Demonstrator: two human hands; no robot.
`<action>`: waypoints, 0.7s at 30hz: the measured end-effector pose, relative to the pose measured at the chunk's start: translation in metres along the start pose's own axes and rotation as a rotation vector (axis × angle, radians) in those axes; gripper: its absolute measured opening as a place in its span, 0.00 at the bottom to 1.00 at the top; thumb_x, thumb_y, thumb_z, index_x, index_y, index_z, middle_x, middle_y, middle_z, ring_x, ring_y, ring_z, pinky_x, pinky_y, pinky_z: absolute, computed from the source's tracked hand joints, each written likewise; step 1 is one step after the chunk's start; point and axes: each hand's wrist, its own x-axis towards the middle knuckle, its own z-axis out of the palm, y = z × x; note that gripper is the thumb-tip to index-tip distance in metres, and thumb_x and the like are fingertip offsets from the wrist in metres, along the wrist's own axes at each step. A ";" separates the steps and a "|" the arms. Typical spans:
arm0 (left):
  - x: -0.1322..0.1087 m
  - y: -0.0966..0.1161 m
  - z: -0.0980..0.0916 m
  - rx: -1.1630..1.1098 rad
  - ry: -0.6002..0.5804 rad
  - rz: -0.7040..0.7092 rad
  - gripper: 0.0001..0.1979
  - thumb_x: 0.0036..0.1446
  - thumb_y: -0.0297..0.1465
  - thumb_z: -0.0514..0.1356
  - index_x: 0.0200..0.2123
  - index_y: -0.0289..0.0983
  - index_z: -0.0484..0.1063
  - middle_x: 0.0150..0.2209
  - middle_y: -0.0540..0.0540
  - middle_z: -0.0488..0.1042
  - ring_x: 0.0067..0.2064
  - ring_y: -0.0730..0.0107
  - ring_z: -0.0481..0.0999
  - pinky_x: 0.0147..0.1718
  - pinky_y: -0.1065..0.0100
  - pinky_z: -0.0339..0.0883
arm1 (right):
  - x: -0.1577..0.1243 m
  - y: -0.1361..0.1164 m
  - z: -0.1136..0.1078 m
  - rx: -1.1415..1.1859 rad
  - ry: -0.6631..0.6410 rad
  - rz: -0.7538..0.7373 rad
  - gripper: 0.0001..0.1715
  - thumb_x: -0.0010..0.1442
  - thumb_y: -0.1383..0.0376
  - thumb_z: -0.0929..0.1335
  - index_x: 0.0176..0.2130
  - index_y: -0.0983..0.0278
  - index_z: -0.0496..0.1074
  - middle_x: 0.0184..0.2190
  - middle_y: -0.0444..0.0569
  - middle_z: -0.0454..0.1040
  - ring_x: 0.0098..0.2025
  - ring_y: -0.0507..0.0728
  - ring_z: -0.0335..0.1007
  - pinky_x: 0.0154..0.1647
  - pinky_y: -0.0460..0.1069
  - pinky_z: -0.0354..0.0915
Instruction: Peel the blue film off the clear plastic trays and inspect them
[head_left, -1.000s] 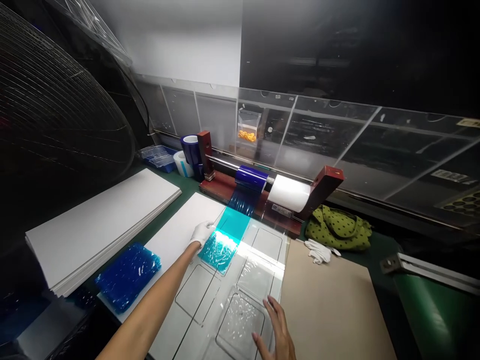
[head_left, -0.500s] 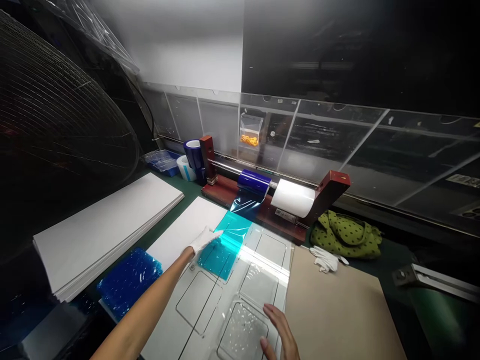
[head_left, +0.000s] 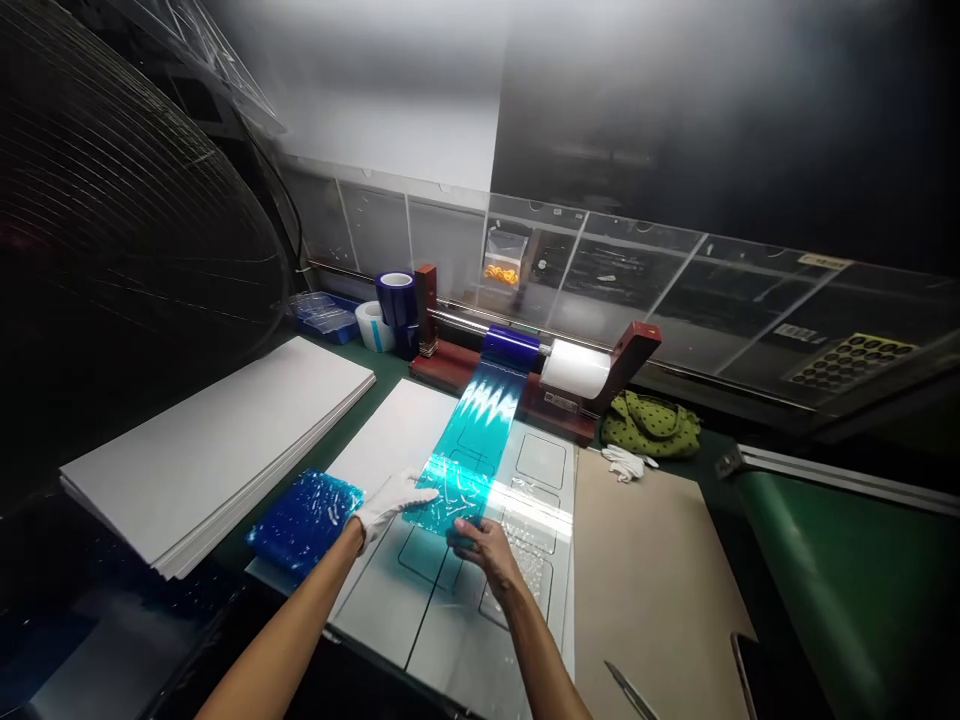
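Blue film (head_left: 469, 470) runs from a roll (head_left: 510, 342) and is laid over a white panel (head_left: 450, 640). Fingers of the gloved left hand (head_left: 390, 503) and the bare right hand (head_left: 484, 548) are spread flat, holding nothing, and press on it. Bubbles (head_left: 457, 490) are seen, so more rubbing seems needed.

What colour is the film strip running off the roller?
Translucent teal-blue; the film strip shows best in the head view.
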 end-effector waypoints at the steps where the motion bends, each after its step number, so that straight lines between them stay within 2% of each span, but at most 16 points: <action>1: -0.007 -0.003 -0.004 -0.024 -0.019 -0.004 0.21 0.45 0.38 0.66 0.41 0.31 0.72 0.35 0.45 0.76 0.35 0.65 0.73 0.35 0.66 0.66 | -0.006 0.008 0.009 0.025 0.035 -0.012 0.32 0.36 0.47 0.76 0.32 0.70 0.73 0.29 0.54 0.78 0.30 0.55 0.75 0.32 0.47 0.68; 6: -0.051 -0.026 -0.020 -0.131 -0.020 -0.068 0.22 0.39 0.41 0.67 0.35 0.31 0.74 0.30 0.45 0.76 0.31 0.68 0.72 0.33 0.67 0.65 | -0.048 0.045 0.044 0.101 0.171 -0.064 0.30 0.33 0.49 0.77 0.28 0.70 0.72 0.25 0.52 0.78 0.26 0.53 0.74 0.27 0.44 0.68; 12: -0.112 -0.070 -0.032 -0.217 0.104 -0.158 0.22 0.34 0.43 0.69 0.29 0.32 0.74 0.24 0.48 0.73 0.28 0.70 0.72 0.32 0.68 0.63 | -0.090 0.091 0.075 0.082 0.187 -0.059 0.30 0.34 0.49 0.77 0.28 0.69 0.72 0.25 0.52 0.78 0.27 0.54 0.75 0.29 0.45 0.69; 17: -0.154 -0.109 -0.036 -0.287 0.142 -0.186 0.24 0.33 0.44 0.69 0.30 0.32 0.75 0.28 0.46 0.75 0.32 0.68 0.73 0.34 0.67 0.63 | -0.116 0.133 0.088 0.059 0.204 -0.038 0.30 0.35 0.50 0.77 0.30 0.69 0.72 0.25 0.52 0.78 0.28 0.54 0.75 0.29 0.45 0.69; 21: -0.177 -0.136 -0.036 -0.323 0.152 -0.192 0.22 0.35 0.45 0.68 0.29 0.33 0.75 0.29 0.46 0.75 0.32 0.69 0.72 0.34 0.68 0.62 | -0.126 0.159 0.090 0.041 0.217 -0.014 0.31 0.34 0.49 0.77 0.30 0.70 0.73 0.26 0.53 0.78 0.28 0.54 0.75 0.28 0.44 0.69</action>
